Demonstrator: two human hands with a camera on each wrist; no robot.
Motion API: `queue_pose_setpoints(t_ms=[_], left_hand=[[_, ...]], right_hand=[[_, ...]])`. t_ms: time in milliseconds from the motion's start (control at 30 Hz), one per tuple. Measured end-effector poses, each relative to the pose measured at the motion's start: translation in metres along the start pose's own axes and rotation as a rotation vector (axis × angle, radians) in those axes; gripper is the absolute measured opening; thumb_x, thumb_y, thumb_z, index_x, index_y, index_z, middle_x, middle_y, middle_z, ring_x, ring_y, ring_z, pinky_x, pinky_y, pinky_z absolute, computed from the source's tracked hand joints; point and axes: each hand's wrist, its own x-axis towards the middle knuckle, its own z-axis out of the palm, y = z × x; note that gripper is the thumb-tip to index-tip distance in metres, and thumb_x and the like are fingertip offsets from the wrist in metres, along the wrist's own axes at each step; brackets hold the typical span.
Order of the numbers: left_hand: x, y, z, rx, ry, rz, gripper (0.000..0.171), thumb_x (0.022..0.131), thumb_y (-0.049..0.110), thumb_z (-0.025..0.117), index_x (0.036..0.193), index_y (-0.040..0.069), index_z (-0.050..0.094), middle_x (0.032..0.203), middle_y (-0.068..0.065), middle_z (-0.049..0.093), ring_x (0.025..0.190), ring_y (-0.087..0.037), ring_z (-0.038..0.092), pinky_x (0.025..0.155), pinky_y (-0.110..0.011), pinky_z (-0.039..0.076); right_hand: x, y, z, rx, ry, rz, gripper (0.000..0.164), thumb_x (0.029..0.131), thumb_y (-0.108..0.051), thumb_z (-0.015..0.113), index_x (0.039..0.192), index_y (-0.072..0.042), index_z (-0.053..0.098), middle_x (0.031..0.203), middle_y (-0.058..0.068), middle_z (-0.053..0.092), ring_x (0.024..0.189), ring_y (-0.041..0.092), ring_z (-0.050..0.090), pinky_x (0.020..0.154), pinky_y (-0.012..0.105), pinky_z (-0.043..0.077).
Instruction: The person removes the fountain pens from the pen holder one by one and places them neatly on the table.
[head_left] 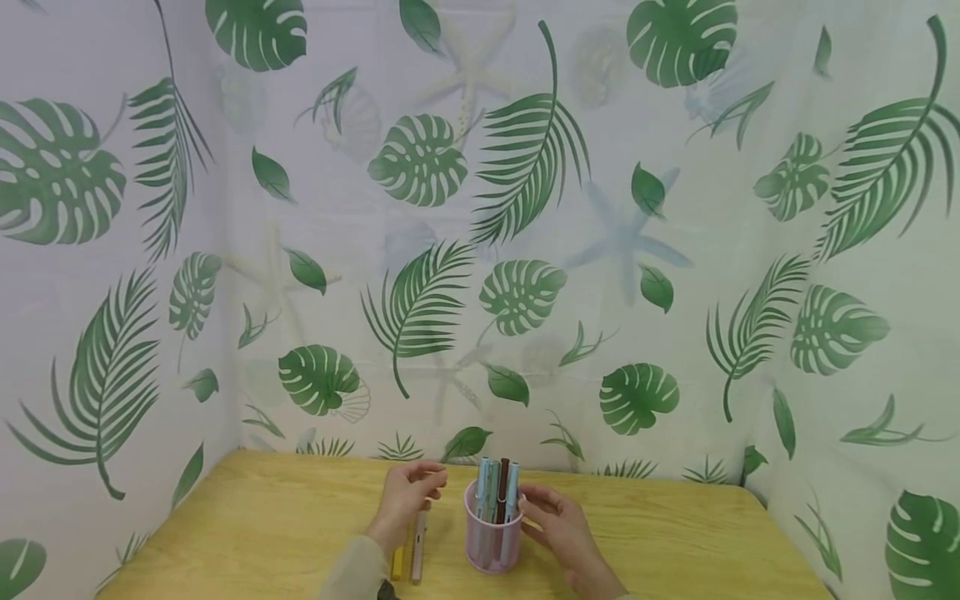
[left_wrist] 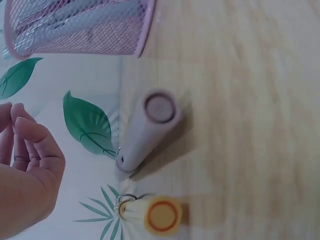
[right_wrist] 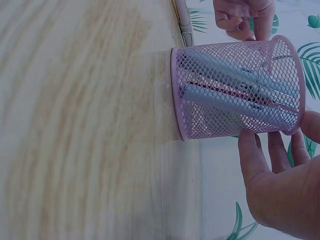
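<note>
A pink mesh pen holder [head_left: 492,550] stands upright on the table, with several pens in it: light blue pens [head_left: 513,483], a greenish one and a dark brown pen [head_left: 503,479]. At its right side is my right hand [head_left: 562,525]; in the right wrist view its fingertips touch the mesh wall and the thumb lies by the rim. To the left of the holder, my left hand [head_left: 407,496] hovers with loosely bent fingers and nothing between them. Below it a yellow pen [head_left: 397,563] and a pale mauve pen [head_left: 417,552] lie side by side, ends toward me.
The wood-grain table [head_left: 675,533] reaches back to a white curtain [head_left: 525,208] printed with green leaves. More of that curtain encloses the left and right sides.
</note>
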Motion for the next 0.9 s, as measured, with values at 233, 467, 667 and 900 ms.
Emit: queue_pose_setpoints(t_ms=[233,467,667,900], left_hand=[[0.0,0.001,0.011,-0.003,-0.013,0.042,0.028,0.09,0.013,0.069,0.109,-0.008,0.065,0.082,-0.003,0.07,0.066,-0.009,0.06,0.056,-0.02,0.048],[-0.001,0.007,0.022,-0.031,-0.045,0.077,0.033,0.09,0.011,0.07,0.116,-0.008,0.064,0.101,-0.017,0.072,0.075,-0.01,0.062,0.061,-0.022,0.05],[0.004,-0.002,0.033,-0.057,-0.045,0.1,0.037,0.087,0.011,0.073,0.118,-0.007,0.064,0.106,-0.017,0.072,0.08,-0.007,0.064,0.065,-0.024,0.051],[0.004,-0.006,0.041,-0.063,-0.015,0.116,0.036,0.087,0.017,0.074,0.115,-0.004,0.067,0.106,-0.016,0.073,0.083,-0.008,0.065,0.067,-0.025,0.056]], right_hand=[[0.001,0.0,-0.001,0.01,-0.005,-0.002,0.049,0.094,-0.016,0.066,0.133,0.009,0.051,0.132,0.025,0.058,0.112,0.025,0.064,0.094,0.045,0.054],[0.002,0.0,-0.002,0.013,0.003,0.01,0.047,0.093,-0.017,0.067,0.132,0.007,0.053,0.133,0.024,0.058,0.112,0.024,0.064,0.094,0.044,0.054],[0.002,0.0,-0.001,0.008,0.016,0.013,0.046,0.092,-0.018,0.068,0.13,0.005,0.055,0.132,0.024,0.059,0.112,0.025,0.064,0.093,0.043,0.055],[0.0,0.002,-0.001,0.018,-0.008,-0.015,0.046,0.093,-0.016,0.067,0.13,0.008,0.054,0.128,0.022,0.062,0.109,0.02,0.064,0.094,0.044,0.054]])
